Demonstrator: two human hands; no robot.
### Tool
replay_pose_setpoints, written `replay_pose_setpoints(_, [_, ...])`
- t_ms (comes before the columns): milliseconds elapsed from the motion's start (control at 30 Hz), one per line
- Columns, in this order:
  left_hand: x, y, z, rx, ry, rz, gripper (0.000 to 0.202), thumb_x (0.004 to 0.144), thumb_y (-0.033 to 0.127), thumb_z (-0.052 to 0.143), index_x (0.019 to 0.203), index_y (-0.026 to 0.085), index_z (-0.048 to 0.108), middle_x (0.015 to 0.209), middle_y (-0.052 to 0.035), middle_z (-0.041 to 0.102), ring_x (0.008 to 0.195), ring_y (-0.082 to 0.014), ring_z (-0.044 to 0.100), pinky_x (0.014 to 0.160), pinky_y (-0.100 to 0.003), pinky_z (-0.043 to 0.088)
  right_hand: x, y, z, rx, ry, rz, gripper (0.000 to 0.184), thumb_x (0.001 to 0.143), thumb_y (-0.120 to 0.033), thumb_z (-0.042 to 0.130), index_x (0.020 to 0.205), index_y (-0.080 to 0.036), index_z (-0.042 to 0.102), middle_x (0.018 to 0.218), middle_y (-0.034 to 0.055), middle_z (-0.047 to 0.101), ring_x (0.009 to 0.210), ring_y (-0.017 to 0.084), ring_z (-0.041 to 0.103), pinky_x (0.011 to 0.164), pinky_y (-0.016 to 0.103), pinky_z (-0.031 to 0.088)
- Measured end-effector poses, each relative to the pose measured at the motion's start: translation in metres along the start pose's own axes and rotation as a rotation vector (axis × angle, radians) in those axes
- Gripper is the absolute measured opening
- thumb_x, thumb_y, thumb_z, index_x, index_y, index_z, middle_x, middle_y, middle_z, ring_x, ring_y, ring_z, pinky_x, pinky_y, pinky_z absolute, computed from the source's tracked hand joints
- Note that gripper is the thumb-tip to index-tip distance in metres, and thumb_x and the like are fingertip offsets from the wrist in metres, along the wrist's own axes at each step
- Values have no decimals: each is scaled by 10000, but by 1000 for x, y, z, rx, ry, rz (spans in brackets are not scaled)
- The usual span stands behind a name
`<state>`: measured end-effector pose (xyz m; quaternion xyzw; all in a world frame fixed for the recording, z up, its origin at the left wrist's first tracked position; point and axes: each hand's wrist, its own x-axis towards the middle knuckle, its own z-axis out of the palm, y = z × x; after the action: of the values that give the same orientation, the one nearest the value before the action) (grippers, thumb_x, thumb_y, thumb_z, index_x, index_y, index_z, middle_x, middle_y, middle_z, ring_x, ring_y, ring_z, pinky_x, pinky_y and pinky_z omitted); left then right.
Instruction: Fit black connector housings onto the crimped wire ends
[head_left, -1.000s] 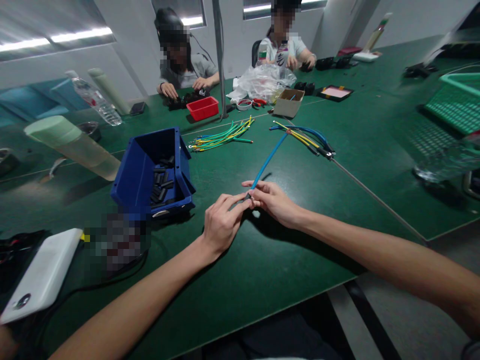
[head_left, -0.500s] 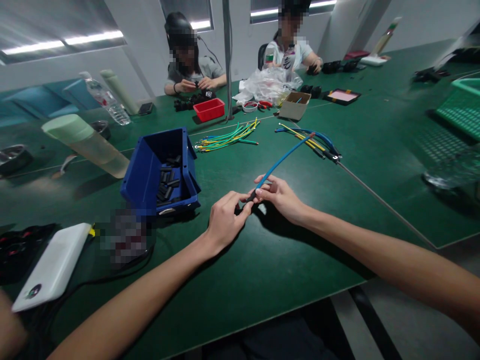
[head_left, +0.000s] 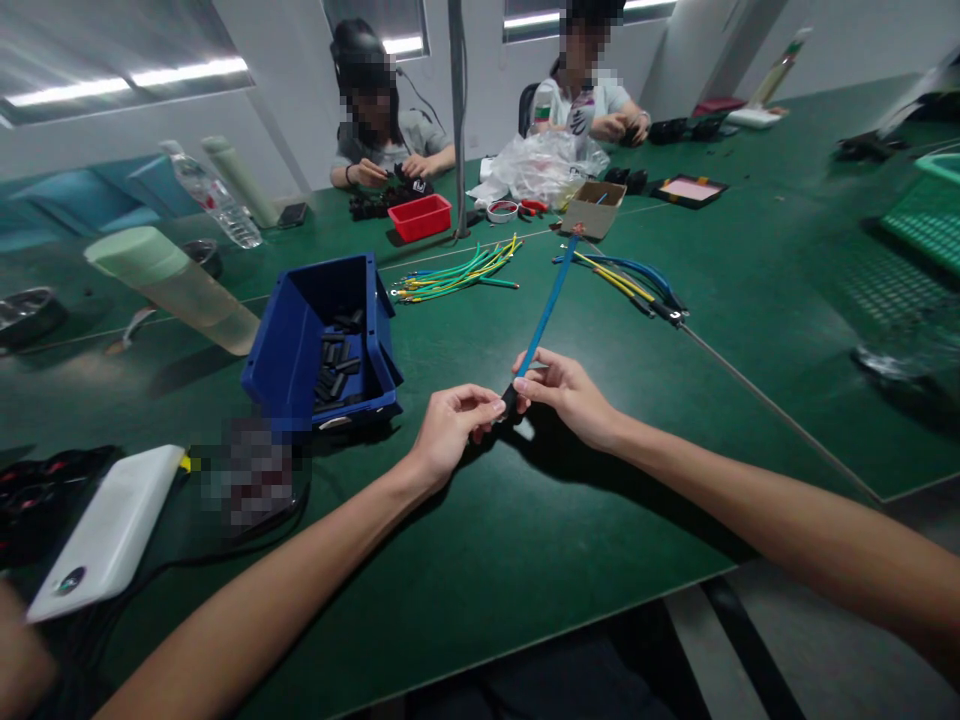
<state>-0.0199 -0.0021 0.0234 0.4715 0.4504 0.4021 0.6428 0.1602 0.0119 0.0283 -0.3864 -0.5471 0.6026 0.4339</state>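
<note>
My right hand (head_left: 564, 392) pinches the near end of a blue wire (head_left: 547, 308), which rises away from me toward the far side of the green table (head_left: 525, 520). My left hand (head_left: 450, 432) is closed in a pinch at that same end, its fingertips on a small black sleeve (head_left: 508, 400) fitted on the wire. Both hands hover just above the tabletop. To the left stands a blue bin (head_left: 315, 345) holding several short black sleeves.
Green and yellow wires (head_left: 457, 272) and a blue and yellow bundle (head_left: 626, 280) lie beyond my hands. Two other people work at the far side near a red tray (head_left: 420, 217). A white phone (head_left: 105, 530), a tipped cylinder (head_left: 172, 288) and bottles lie left; a green basket (head_left: 926, 210) stands right.
The far end of the blue wire swung to the right and then back left, now pointing up and away. My hands stayed together at its near end.
</note>
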Motion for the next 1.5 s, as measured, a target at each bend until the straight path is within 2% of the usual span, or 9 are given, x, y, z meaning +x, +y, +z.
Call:
replay_pose_setpoints(233, [-6,2,4,-277,-158,-114,163,685,258,743,701,138,635,733,-19,611,569,-68,470,553,-215,392,-2,-3,2,30,-54,-8,328,762,-397,721,926,-207,509,643,-50,587,597,111,578,627,265,446])
replay_pose_setpoints(400, [-6,0,4,-308,-222,-110,212,694,301,758,725,122,649,849,-79,662,610,-85,485,594,-229,420,-3,-5,4,53,-92,-6,316,777,-381,714,947,-207,513,677,-48,582,630,105,574,634,252,443])
replay_pose_setpoints(533, [-4,-2,4,-295,-252,-90,252,683,327,773,730,120,638,882,-90,661,640,-101,515,603,-232,434,-3,-1,3,99,-108,-16,290,775,-340,729,938,-199,535,756,-34,595,670,93,580,638,234,456])
replay_pose_setpoints(667, [-3,-7,5,-316,-254,-41,287,702,332,770,825,107,641,821,-66,649,635,-93,534,609,-217,430,-2,6,1,223,-182,13,310,794,-324,722,1001,-208,523,856,-9,640,697,105,627,662,257,506])
replay_pose_setpoints(767, [-3,-10,5,-332,-235,-19,256,730,304,756,825,108,622,786,-52,644,649,-94,553,613,-212,433,-2,10,0,260,-235,42,347,797,-310,724,1042,-216,496,881,2,664,673,119,648,677,299,533])
replay_pose_setpoints(967, [-1,-9,6,-320,-161,-20,225,736,275,748,799,117,598,802,-51,669,674,-98,584,640,-220,458,2,9,-4,268,-164,31,345,775,-250,747,1025,-204,515,889,8,686,650,95,642,645,248,517])
replay_pose_setpoints(1167, [1,-14,7,-211,-114,41,284,765,346,738,893,122,621,815,-41,683,612,-80,576,624,-226,472,6,12,-8,297,-163,67,341,753,-203,756,1024,-193,549,830,-9,669,640,82,628,628,215,507])
replay_pose_setpoints(1367, [0,-17,5,-181,-177,57,300,761,379,736,837,108,634,824,-72,677,696,-121,610,634,-238,489,3,11,-4,227,-192,43,329,757,-216,750,1042,-190,588,915,6,666,653,77,619,631,220,514])
replay_pose_setpoints(1500, [-1,-17,3,-121,-221,79,319,774,407,714,853,109,629,831,-73,651,697,-131,597,609,-242,486,3,9,-2,164,-243,-1,325,777,-244,734,1069,-186,603,880,3,667,662,85,620,636,224,507])
